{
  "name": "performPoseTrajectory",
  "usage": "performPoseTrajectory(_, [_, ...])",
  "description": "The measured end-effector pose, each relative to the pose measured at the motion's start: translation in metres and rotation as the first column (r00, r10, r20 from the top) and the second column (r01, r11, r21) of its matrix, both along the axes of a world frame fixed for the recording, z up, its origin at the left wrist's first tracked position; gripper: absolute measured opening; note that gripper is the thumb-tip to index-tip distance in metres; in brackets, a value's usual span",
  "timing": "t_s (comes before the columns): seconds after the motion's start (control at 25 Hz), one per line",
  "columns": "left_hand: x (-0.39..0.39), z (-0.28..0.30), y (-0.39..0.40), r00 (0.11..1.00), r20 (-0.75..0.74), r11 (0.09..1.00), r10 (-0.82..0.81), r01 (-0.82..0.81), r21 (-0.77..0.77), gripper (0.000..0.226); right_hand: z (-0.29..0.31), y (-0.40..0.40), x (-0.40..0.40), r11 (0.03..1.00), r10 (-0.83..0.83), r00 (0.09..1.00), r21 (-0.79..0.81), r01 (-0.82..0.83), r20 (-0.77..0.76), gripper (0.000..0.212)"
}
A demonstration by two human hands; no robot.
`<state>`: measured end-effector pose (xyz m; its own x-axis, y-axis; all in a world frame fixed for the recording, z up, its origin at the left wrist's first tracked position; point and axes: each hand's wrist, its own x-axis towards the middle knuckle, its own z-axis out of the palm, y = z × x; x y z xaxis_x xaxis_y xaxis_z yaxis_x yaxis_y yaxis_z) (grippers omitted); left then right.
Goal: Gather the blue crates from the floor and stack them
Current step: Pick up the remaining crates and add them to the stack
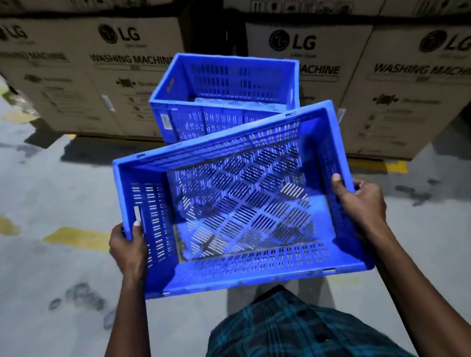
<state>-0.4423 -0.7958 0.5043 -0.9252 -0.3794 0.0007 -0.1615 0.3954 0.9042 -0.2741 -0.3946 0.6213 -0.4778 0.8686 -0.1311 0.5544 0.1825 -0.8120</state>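
Near blue crate [243, 207] is held off the floor [47, 275], open top up, slightly rotated. Left hand [128, 245] grips the left short wall, thumb hooked inside over the rim; right hand [360, 203] grips the right short wall the same way, thumb inside, fingers outside. Both grips clenched on the crate.

Crate look: saturated blue plastic, rectangular, thick rim, walls perforated with rows of vertical slots, base a diagonal lattice of slotted diamond panels, floor showing through it. Some dark grime on the base. Nothing inside.

Second blue crate [223, 90] sits just beyond it, same build, slotted walls, small white label on its near-left corner. Its bottom is hidden by the held crate, so can't tell what it rests on.

Behind: cardboard boxes [423, 75] printed LG WASHING MACHINE, stacked. Grey concrete floor with worn yellow paint patches [75, 238] and dark scuffs. Plaid shirt [292, 337] at bottom edge.
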Motion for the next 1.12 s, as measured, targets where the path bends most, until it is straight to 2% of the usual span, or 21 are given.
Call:
performPoseTrajectory(0.16, [-0.026,0.005,-0.02,0.998,0.018,0.998,-0.064,0.064,0.002,0.027,0.002,-0.039,-0.005,0.985,-0.022,1.0,0.17,0.021,0.009,0.027])
performPoseTrajectory(0.28, [-0.035,0.011,-0.031,0.996,-0.006,0.996,-0.091,0.091,-0.007,0.027,0.0,-0.062,-0.004,0.961,-0.043,0.999,0.272,0.042,-0.002,0.038])
performPoseTrajectory(0.64, [-0.033,0.048,-0.052,0.984,-0.14,0.994,-0.112,0.112,-0.004,0.022,0.004,-0.083,0.019,0.888,-0.062,0.992,0.448,0.106,-0.11,0.044])
performPoseTrajectory(0.88, [-0.021,0.101,-0.067,0.972,-0.206,0.993,-0.113,0.109,-0.035,0.025,0.031,-0.088,0.025,0.885,-0.055,0.985,0.449,0.125,-0.166,0.05])
performPoseTrajectory(1.12, [-0.085,0.158,-0.045,0.96,-0.237,0.988,-0.15,0.138,-0.063,0.031,0.075,-0.066,-0.037,0.936,-0.09,0.981,0.321,0.142,-0.171,0.053])
